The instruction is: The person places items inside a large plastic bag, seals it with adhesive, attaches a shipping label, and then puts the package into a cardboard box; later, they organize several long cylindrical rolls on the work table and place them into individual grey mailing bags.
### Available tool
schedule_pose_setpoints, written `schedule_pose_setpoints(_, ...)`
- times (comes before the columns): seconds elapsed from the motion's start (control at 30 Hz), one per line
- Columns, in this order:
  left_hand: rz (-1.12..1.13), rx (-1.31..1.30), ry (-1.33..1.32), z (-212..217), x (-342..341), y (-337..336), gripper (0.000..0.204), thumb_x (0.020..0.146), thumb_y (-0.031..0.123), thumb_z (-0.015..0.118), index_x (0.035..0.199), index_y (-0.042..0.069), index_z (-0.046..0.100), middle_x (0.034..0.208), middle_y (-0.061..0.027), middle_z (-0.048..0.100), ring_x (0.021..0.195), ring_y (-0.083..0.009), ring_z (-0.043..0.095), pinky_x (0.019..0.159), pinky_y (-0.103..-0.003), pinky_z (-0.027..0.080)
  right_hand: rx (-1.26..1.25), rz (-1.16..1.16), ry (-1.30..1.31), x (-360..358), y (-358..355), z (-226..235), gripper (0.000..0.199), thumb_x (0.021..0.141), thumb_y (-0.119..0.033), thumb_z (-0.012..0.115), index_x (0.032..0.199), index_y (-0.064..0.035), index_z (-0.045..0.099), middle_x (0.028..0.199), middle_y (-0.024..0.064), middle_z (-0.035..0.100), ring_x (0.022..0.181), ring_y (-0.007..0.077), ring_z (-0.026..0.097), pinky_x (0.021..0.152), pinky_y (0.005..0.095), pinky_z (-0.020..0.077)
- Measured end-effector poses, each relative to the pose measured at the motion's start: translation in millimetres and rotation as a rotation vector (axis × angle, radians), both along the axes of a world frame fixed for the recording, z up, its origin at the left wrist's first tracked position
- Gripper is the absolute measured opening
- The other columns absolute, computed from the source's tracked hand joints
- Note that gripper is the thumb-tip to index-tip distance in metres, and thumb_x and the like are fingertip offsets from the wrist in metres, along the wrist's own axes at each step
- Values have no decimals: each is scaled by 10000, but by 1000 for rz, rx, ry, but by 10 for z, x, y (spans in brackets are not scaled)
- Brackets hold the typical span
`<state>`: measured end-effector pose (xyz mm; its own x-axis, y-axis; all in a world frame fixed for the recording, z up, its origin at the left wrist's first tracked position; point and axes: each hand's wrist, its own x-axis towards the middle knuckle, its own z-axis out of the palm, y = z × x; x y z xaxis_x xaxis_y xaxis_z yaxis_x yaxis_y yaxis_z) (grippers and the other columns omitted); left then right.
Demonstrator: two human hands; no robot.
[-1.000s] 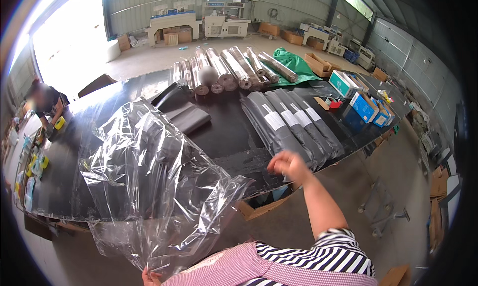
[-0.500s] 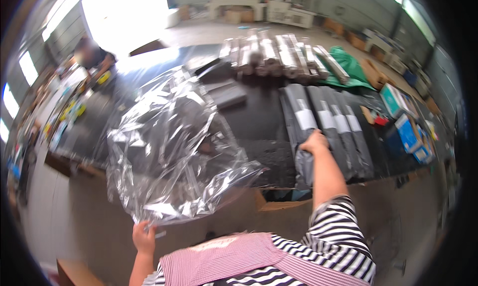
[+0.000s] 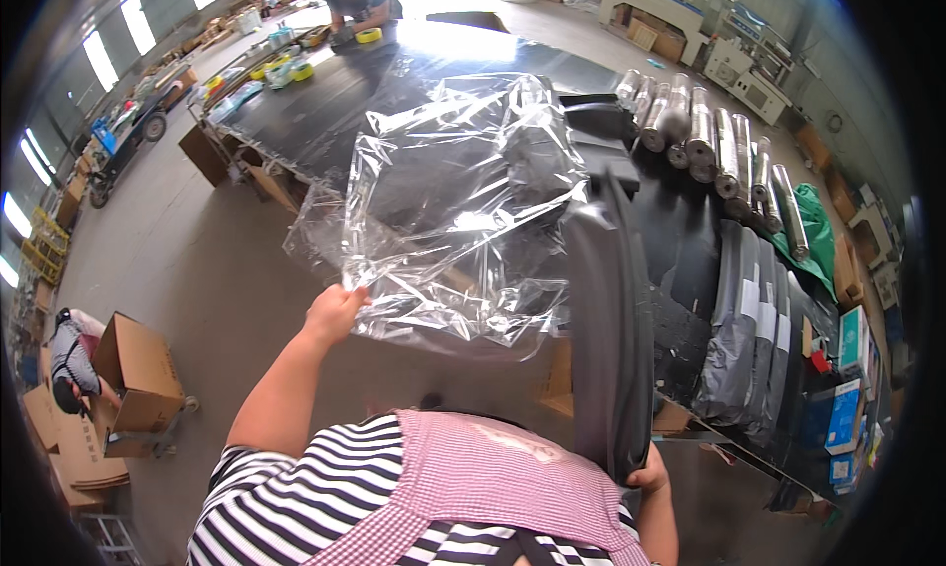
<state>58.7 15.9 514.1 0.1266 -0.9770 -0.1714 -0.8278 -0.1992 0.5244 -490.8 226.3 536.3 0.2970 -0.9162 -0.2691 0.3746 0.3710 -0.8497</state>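
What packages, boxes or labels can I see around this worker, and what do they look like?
Clear plastic bag: crinkled, held up in the left hand.
Long dark grey package: upright in the right hand.
Grey wrapped packs: row on the table's right, with white labels.
Silvery rolls: row at the far right.
Brown cardboard box: floor, left.
Blue-green cartons: right edge.

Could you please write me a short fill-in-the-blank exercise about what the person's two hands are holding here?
1. The left hand grips a clear plastic ____.
2. The right hand lifts a long, flat ____ pack.
3. The silvery rolls lie on the black ____.

Missing words: bag; dark grey; table
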Motion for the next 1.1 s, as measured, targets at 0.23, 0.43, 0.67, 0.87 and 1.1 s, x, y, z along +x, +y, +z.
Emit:
schedule_pose_setpoints(0.23,17,-360,55,372,-140,-621,432,976,471,520,1022,124,772,915,-184,678,903,-304,608,826,-388,492,-43,631,270,277,-698,508,1055,591,-195,896,1463,36,348,1335,96,527,1238,184,470,1094,337,343)
schedule_pose_setpoints(0.43,123,-846,71,814,-312,-79,265,1002,290,541,1140,181,739,940,-57,529,835,-231,559,739,-348,490,18,708,237,543,-854,328,1025,619,-214,879,1466,25,352,1330,97,528,1235,185,473,1086,329,350)
schedule_pose_setpoints(0.67,-19,-888,-243,306,-208,302,397,899,245,668,1295,258,639,804,-25,575,641,-239,599,570,-359,497,-9,483,148,677,-884,286,1045,573,-214,851,1457,38,354,1346,105,528,1226,199,503,1076,330,364)
schedule_pose_setpoints(0.87,-130,-828,-224,200,-92,146,413,863,219,694,1273,207,643,832,-42,651,758,-265,632,668,-383,510,-66,453,156,719,-960,265,1042,532,-200,857,1429,52,390,1320,93,545,1202,188,515,1060,314,380)
schedule_pose_setpoints(1.1,-15,-475,-309,341,51,28,379,796,41,651,1161,141,676,1072,-72,647,1087,-289,565,950,-433,444,-68,525,162,823,-1051,403,1047,535,-152,858,1442,48,375,1315,82,536,1209,178,501,1067,310,360)
